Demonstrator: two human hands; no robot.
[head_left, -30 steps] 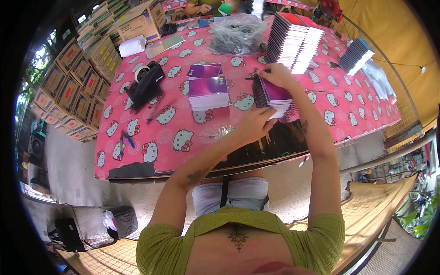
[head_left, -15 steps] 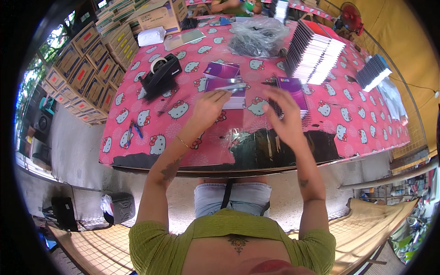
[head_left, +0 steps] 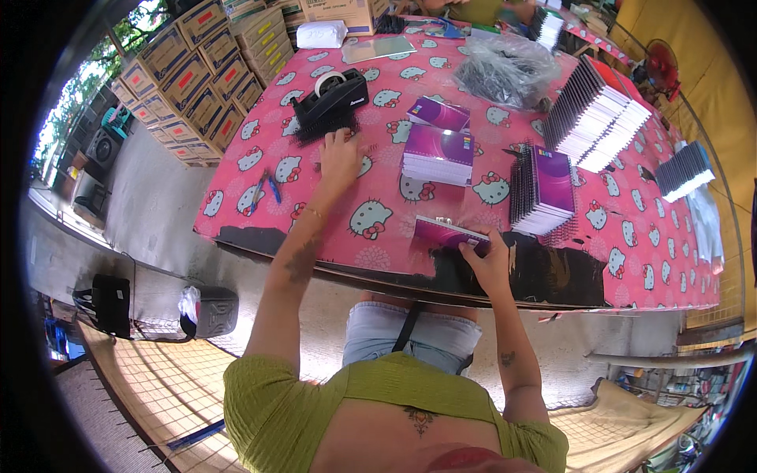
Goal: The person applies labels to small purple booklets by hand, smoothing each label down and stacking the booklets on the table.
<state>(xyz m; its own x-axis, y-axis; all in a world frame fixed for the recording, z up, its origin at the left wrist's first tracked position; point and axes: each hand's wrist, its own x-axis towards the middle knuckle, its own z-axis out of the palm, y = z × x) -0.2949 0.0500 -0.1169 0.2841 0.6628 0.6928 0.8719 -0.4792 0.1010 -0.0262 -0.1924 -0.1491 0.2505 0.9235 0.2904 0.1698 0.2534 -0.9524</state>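
The right hand pinched a thin purple notebook by its near edge at the worktop's front; it looked light, slightly floppy. The left hand lay spread, open, beside black binding combs near the tape dispenser.

purple notebook, flat, table's near edge

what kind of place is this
Probably a small open-air packing or binding workshop: stacked cardboard boxes, piles of spiral notebooks on a pink cartoon-print table, and a tape dispenser near the left hand.
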